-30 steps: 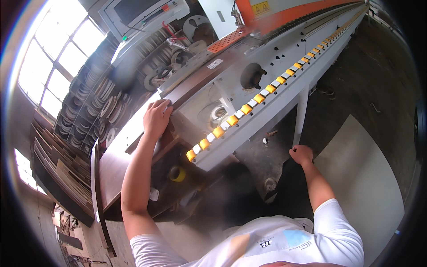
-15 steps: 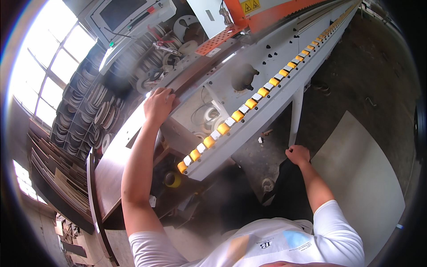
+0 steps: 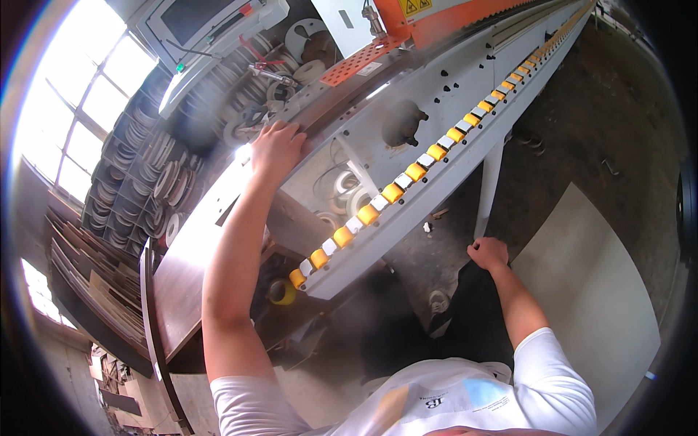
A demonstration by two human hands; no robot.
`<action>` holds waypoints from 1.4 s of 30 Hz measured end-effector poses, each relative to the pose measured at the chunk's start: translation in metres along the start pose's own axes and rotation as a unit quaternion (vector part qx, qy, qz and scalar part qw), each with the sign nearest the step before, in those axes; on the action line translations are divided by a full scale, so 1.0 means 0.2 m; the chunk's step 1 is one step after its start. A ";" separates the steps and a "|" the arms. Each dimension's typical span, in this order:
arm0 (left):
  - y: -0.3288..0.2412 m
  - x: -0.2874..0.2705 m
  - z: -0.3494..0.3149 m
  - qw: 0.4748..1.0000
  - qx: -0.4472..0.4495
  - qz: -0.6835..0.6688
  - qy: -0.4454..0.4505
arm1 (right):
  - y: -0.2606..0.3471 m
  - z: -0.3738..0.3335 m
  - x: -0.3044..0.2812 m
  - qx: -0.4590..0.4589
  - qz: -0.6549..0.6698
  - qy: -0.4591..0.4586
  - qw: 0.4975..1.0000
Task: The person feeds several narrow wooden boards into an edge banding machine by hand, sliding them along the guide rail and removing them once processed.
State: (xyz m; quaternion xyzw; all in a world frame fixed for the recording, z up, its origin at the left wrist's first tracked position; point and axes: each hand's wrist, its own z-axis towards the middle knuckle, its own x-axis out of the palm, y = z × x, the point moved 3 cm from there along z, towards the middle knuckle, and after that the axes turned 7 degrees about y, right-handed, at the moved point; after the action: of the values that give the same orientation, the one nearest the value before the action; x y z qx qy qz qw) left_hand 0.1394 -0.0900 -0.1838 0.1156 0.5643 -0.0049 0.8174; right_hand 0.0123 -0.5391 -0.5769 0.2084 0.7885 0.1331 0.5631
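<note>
My left hand (image 3: 276, 154) lies on the near edge of a long brown panel (image 3: 182, 291), with its fingers stretched forward and somewhat bent over the top. The panel catches a bright glare and runs along the machine toward the orange perforated guard (image 3: 363, 61). Beside my black trousers (image 3: 476, 312), my right hand (image 3: 488, 253) hangs low with its fingers curled in. Whatever those fingers may hold is hidden. Between my arms runs the machine's pale grey rail (image 3: 407, 211), lined with yellow rollers (image 3: 392, 192).
Rolls of edging strip (image 3: 149, 160) fill a rack at the left. A control screen (image 3: 200, 22) stands above them. Stacked boards (image 3: 94, 283) lean at lower left. A large pale sheet (image 3: 589, 305) is at my right, and a grey machine leg (image 3: 488, 189) reaches the floor.
My left hand has moved forward and to the right along the machine, its arm reaching farther out. My right hand has hardly moved. The view has shifted slightly.
</note>
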 end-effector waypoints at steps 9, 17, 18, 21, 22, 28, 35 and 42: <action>-0.16 0.08 0.18 0.995 0.049 -0.045 -0.075 | -0.02 0.00 -0.01 0.011 0.003 0.009 1.000; -0.12 0.11 0.17 0.990 0.045 -0.037 -0.132 | 0.02 0.00 -0.02 0.007 -0.007 0.021 1.000; -0.12 0.12 0.17 0.989 0.048 -0.038 -0.137 | 0.02 0.00 -0.02 0.007 -0.009 0.020 1.000; -0.12 0.11 0.16 0.988 0.050 -0.041 -0.141 | 0.02 0.00 -0.02 0.005 -0.007 0.012 1.000; -0.12 0.12 0.17 0.989 0.048 -0.042 -0.137 | 0.01 0.01 -0.02 0.001 -0.002 0.005 1.000; -0.12 0.12 0.17 0.988 0.040 -0.042 -0.141 | 0.00 0.01 -0.02 0.006 0.006 -0.003 1.000; -0.10 0.12 0.15 0.986 0.059 -0.067 -0.142 | 0.00 -0.01 -0.03 0.007 0.016 -0.012 1.000; 0.01 0.02 0.11 0.969 0.032 -0.122 -0.213 | 0.01 -0.03 -0.06 0.017 0.015 0.001 1.000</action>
State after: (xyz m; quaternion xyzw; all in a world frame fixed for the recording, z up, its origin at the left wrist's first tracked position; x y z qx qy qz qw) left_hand 0.1617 -0.0925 -0.1789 0.0680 0.3869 -0.1468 0.9078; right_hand 0.0111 -0.5426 -0.5642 0.2296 0.7879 0.1277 0.5569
